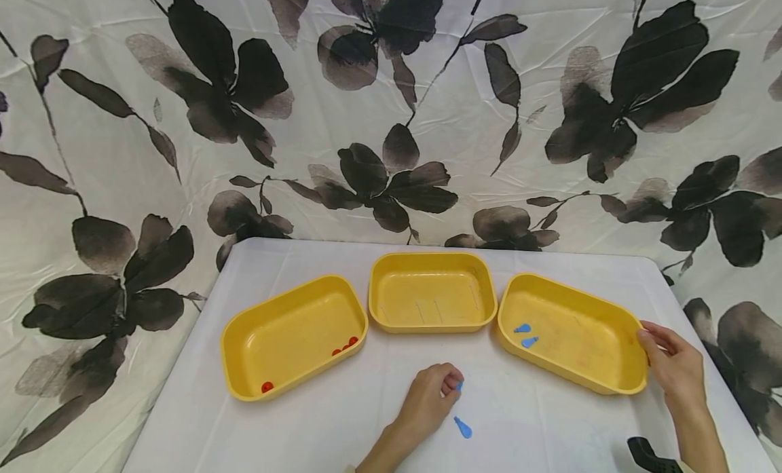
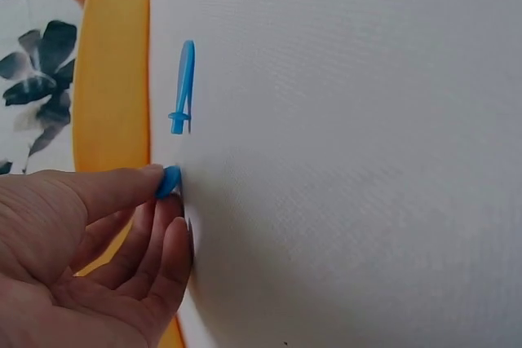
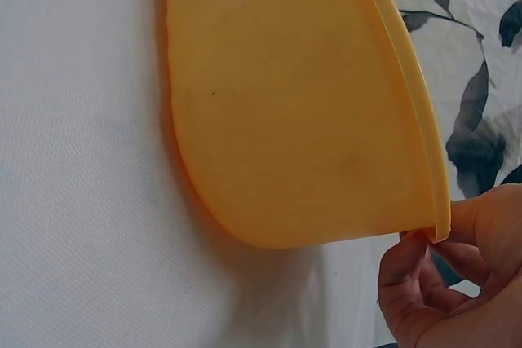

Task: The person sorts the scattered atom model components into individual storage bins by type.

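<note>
My left hand [image 1: 430, 400] is low over the white table, pinching a small blue piece [image 2: 169, 181] between thumb and fingers; most of it is hidden. Beside that hand lies a blue drop-shaped piece [image 1: 463, 427] with a narrow, collared end, seen close up in the left wrist view as well. At the far right my right hand [image 1: 677, 363] grips the rim of the right yellow tray [image 1: 574, 374] by its outer end, thumb over the edge. Inside this tray, near its left end, are two blue drop-shaped pieces [image 1: 529, 342].
The left yellow tray [image 1: 293, 385] holds several small red pieces [image 1: 267, 387]. Between the two side trays stands a middle yellow tray [image 1: 434, 328], with thin, faint lines on its floor. Floral cloth [image 1: 379, 120] hangs behind the table [image 1: 305, 439]. A black object [image 1: 650, 456] shows by the right wrist.
</note>
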Tool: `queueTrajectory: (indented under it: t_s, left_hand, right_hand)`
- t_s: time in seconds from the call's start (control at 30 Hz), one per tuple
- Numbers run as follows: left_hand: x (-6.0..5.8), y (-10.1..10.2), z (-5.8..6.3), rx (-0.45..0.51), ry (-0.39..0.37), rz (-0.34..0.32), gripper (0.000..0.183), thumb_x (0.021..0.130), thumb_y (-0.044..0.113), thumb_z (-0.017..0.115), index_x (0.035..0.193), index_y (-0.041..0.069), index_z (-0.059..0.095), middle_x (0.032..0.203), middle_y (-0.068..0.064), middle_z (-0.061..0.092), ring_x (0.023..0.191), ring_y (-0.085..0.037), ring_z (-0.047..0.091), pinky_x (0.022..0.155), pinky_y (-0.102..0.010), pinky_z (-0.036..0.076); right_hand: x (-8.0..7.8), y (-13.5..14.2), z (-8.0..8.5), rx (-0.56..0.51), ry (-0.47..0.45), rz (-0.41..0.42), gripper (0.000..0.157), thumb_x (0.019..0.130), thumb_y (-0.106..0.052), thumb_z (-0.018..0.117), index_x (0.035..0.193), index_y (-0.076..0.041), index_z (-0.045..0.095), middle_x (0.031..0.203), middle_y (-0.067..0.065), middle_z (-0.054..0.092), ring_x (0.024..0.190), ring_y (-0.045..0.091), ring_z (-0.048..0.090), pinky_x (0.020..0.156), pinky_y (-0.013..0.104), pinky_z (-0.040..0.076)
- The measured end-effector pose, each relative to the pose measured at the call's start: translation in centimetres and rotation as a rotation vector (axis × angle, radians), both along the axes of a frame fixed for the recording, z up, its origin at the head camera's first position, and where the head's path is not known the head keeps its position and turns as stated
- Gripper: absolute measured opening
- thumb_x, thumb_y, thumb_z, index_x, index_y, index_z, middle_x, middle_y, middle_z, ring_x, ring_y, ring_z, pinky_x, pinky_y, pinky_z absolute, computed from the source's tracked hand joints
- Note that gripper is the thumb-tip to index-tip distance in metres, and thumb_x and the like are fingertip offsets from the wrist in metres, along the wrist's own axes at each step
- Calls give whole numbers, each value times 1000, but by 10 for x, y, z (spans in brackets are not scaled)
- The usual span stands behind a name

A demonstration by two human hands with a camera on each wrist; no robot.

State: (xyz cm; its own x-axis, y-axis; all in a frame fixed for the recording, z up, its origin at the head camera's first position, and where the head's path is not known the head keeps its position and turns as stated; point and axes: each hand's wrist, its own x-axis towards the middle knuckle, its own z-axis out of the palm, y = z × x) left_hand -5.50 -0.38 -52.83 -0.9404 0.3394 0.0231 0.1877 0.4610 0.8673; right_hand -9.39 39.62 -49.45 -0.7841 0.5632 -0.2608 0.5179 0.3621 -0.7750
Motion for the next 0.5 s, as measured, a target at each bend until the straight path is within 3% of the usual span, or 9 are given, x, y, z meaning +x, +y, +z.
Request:
queueTrajectory:
  t_s: [0.23,0.5]
  left_hand:
    - [-8,3,3,26,67,-8,19,84,-13,74,95,2,70,82,-1,65,74,-1,57,68,-17,52]
    - [-17,8,10,44,75,-23,15,86,-11,74,95,1,71,84,0,66,76,-2,59,70,-16,53]
  right_hand:
    - [0,2,-2,-13,9,3,56,107,-35,54,151,0,47,119,6,56,87,-1,48,66,2,45]
    - [-1,0,1,-14,-6,-6,56,107,-36,52,152,-1,47,125,10,55,92,4,48,66,1,44]
